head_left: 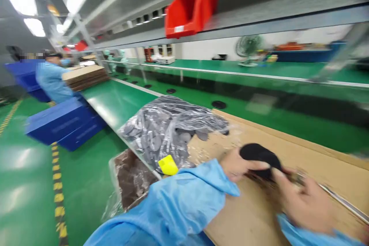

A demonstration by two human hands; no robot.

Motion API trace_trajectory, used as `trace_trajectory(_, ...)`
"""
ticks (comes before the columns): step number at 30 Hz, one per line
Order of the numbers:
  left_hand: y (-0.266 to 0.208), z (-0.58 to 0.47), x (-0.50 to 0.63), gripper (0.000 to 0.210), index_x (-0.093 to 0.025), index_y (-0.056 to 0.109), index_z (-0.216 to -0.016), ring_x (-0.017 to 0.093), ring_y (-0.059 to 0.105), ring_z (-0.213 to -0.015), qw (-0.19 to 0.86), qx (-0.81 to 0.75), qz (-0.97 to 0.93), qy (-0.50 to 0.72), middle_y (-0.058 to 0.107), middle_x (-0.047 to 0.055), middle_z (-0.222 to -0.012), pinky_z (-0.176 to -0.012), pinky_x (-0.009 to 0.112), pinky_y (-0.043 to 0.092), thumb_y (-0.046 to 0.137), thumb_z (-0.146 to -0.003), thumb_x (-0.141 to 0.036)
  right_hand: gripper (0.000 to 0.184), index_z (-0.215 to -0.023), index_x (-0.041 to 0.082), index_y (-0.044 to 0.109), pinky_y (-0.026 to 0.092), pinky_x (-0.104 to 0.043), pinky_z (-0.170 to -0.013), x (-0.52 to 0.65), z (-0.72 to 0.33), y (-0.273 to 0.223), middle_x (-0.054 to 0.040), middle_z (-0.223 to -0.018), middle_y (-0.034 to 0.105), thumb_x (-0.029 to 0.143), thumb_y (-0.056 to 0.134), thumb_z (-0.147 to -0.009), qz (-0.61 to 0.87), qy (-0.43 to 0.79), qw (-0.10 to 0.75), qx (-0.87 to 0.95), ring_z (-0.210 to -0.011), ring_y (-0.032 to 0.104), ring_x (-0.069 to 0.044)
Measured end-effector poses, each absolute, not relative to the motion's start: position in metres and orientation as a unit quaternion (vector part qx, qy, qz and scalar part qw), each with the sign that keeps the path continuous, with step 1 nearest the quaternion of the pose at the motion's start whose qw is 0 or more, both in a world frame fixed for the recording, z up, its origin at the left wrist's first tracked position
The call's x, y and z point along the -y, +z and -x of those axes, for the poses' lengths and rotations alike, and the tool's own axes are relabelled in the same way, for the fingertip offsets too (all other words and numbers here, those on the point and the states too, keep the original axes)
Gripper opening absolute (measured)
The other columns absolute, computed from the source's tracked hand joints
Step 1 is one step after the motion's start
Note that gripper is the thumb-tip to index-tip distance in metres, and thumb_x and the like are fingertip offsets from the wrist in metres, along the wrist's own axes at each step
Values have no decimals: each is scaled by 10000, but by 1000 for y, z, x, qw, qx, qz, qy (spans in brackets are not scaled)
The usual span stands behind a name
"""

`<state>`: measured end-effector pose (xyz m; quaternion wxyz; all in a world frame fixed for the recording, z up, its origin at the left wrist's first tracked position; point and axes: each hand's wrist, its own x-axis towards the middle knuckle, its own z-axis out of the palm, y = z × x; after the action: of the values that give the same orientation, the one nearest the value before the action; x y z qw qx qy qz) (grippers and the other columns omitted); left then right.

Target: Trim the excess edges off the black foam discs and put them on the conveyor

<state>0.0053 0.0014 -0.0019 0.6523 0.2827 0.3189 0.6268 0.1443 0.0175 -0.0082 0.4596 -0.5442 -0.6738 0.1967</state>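
Note:
A flat, round black disc (258,153) is held up over a sheet of brown cardboard (239,215). My left hand (238,165) grips its near-left side, thumb across the front face. At its lower right edge my right hand (305,200) pinches it, the thumb pressed to the rim. Small, shiny bits by the right fingers are too blurred to name. Left of the hands lies a clear plastic bag (161,119) full of grey round pieces, its mouth toward the cardboard. A yellow tag (168,165) sits at the bag's near edge.
A lined brown box (129,177) stands below the bench edge. Blue crates (66,121) are on the floor at left, near a co-worker in blue (53,77). Stacked cardboard (86,77) rests farther along the bench. A red bin (193,7) hangs overhead. A thin metal rod (343,200) lies at right.

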Motion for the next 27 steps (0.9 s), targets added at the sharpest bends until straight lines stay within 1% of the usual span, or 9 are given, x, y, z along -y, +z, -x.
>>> trace_trajectory(1,1,-6,2,680,-117,692,-981,282,624,-967,644,-325,-284,632,663,153,-1037,-921,474,467,905,-370,-326,509,-813,246,660,447,-403,-578,-13,-150,-7,-125,-718,645,721,600,-640,547,187,471,666,-652,597,-271)
trace_trajectory(2,3,-7,4,658,-119,680,-1004,279,631,-948,654,-327,-283,620,672,136,-1010,-917,486,466,894,-427,-351,537,-820,207,654,460,-388,-591,-10,-153,-6,-118,-724,649,712,593,-647,529,198,470,678,-651,595,-259)
trace_trajectory(3,4,-7,5,628,-129,668,-1034,275,638,-931,666,-330,-282,606,676,126,-1002,-897,492,474,870,-496,-380,536,-833,183,652,467,-369,-598,-9,-153,-6,-101,-712,646,691,581,-674,518,214,475,679,-636,587,-238)
trace_trajectory(5,4,-6,5,577,-135,655,-1061,269,636,-961,671,-334,-290,595,672,123,-1037,-891,464,483,845,-567,-364,473,-855,165,646,475,-329,-625,-9,-151,-5,-70,-734,651,616,581,-731,504,248,486,670,-648,579,-202)
trace_trajectory(8,2,-5,4,526,-127,666,-1031,260,641,-946,645,-358,-299,606,683,114,-1020,-898,445,482,844,-580,-331,408,-933,159,644,478,-297,-676,-10,-149,-3,-50,-795,663,533,580,-784,470,320,491,660,-709,591,-185)
trace_trajectory(12,2,-6,8,448,-119,687,-991,246,636,-965,623,-353,-330,615,692,107,-1016,-942,424,464,829,-614,-314,383,-909,154,650,449,-274,-642,-4,-151,2,-32,-755,645,514,561,-815,471,356,471,655,-681,569,-168)
trace_trajectory(17,1,-7,9,386,-122,690,-984,234,637,-960,609,-348,-368,610,693,103,-1010,-936,409,470,796,-666,-314,393,-869,157,659,421,-263,-595,-6,-155,3,-24,-714,642,534,597,-777,486,366,433,665,-644,554,-162)
trace_trajectory(21,-2,-6,8,338,-120,689,-957,223,635,-949,607,-337,-395,602,696,98,-985,-933,392,466,783,-685,-298,409,-910,158,659,449,-282,-636,-9,-157,2,-33,-764,660,515,667,-710,467,414,439,647,-684,574,-181)
trace_trajectory(27,-2,-6,10,319,-125,689,-940,213,634,-924,613,-332,-406,592,696,87,-968,-914,382,472,784,-682,-287,356,-826,157,639,441,-295,-632,-7,-157,3,-25,-712,634,467,695,-660,473,432,454,619,-654,550,-178)
